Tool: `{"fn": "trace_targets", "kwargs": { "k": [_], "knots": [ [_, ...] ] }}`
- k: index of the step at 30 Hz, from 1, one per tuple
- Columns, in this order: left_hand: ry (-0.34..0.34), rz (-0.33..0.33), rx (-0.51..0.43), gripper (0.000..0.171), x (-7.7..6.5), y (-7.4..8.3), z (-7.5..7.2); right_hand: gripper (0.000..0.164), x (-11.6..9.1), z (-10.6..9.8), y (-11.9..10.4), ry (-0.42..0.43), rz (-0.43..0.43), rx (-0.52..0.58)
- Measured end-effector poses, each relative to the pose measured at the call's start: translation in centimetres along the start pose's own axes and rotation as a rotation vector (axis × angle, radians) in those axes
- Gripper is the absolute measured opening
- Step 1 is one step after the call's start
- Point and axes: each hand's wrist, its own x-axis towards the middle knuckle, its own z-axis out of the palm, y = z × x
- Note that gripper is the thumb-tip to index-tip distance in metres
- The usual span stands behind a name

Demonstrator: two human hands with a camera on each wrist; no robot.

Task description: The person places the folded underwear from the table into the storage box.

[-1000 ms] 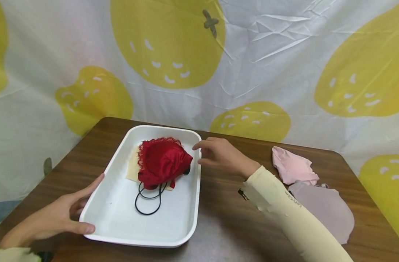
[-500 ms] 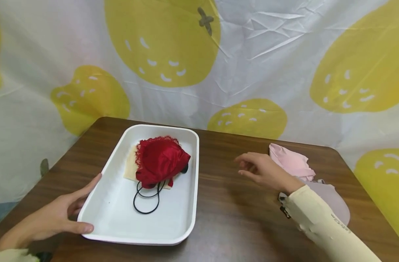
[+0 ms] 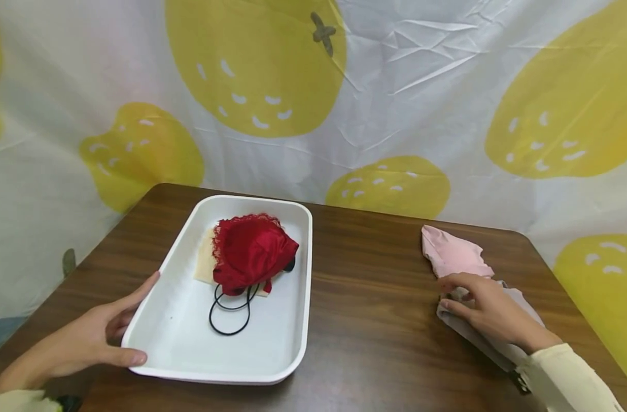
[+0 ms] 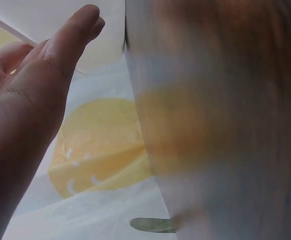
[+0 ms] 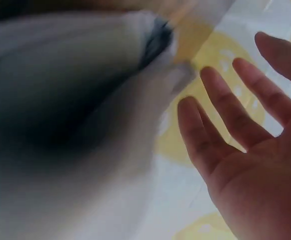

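My left hand [image 3: 87,343] holds the white tray [image 3: 293,366] at its near left corner. Its thumb lies over the rim and its fingers are along the outer wall. Inside the tray a red satin bra [image 3: 254,252] with lace trim lies on a cream cloth [image 3: 204,266], a thin black cord [image 3: 230,332] looping out below. On the right, my right hand [image 3: 491,309] is over a grey smooth garment [image 3: 478,337]. In the right wrist view the fingers [image 5: 230,110] are spread, and the blurred garment [image 5: 75,100] lies beside them, close to the camera.
A folded pink garment [image 3: 452,252] lies just beyond the grey one. The brown wooden table [image 3: 365,297] ends at a hanging curtain [image 3: 396,114] with yellow fruit prints. A small black part shows beneath the red bra's right side.
My right hand has moved from the tray's right side across the table to the grey garment, which has shifted left with its near edge raised. My left hand keeps its place on the tray.
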Motion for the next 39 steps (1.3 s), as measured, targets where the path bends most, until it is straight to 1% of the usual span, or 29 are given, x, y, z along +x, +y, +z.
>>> {"fn": "trace_targets", "kwargs": {
  "k": [4,9,12,14,17,19,20,22,26,29,32,34,36,39],
  "knots": [
    [-0.005,0.021,-0.039,0.117,0.0,-0.2,-0.1,0.027,-2.4,-0.6,1.4,0.103,0.069,-0.04],
    [-0.013,0.027,-0.068,0.116,0.0,-0.5,-0.2,0.031,-4.7,-1.8,2.8,0.168,0.188,-0.065],
    [-0.014,0.013,-0.067,0.115,-0.1,-0.4,-0.1,0.032,-5.6,-2.6,3.4,0.182,0.253,-0.066],
    [-0.013,0.0,-0.064,0.115,-0.2,-0.3,-0.1,0.033,-6.0,-2.8,3.9,0.198,0.269,-0.069],
    [-0.015,-0.009,-0.058,0.116,-0.2,-0.2,-0.2,0.034,-6.7,-2.7,4.4,0.204,0.292,-0.046],
    [-0.016,-0.004,-0.057,0.116,-0.1,-0.1,-0.2,0.036,-7.1,-2.5,4.8,0.208,0.304,-0.033],
    [-0.021,-0.009,-0.057,0.116,0.0,0.0,-0.3,0.036,-7.3,-2.3,4.9,0.206,0.313,-0.031],
    [-0.01,-0.003,-0.021,0.116,0.1,0.1,-0.2,0.04,-7.5,-2.2,5.3,0.185,0.331,-0.024],
    [-0.01,-0.031,-0.008,0.116,0.0,0.1,-0.2,0.051,-7.5,-2.1,5.9,0.089,0.387,-0.028],
    [-0.012,-0.03,-0.038,0.116,-0.1,-0.1,-0.1,0.059,-7.3,-2.1,6.3,0.008,0.45,-0.011],
    [-0.016,-0.021,-0.072,0.116,-0.1,-0.1,0.0,0.067,-7.3,-2.0,6.7,-0.047,0.527,0.035],
    [-0.024,-0.027,-0.083,0.116,0.0,-0.2,0.0,0.074,-7.4,-1.9,6.8,-0.079,0.567,0.065],
    [-0.024,-0.035,-0.073,0.116,0.0,-0.2,-0.1,0.079,-7.5,-1.7,6.9,-0.094,0.582,0.083],
    [-0.024,-0.041,-0.069,0.116,0.0,-0.2,-0.1,0.083,-7.6,-1.4,7.0,-0.095,0.569,0.088]
  ]
}}
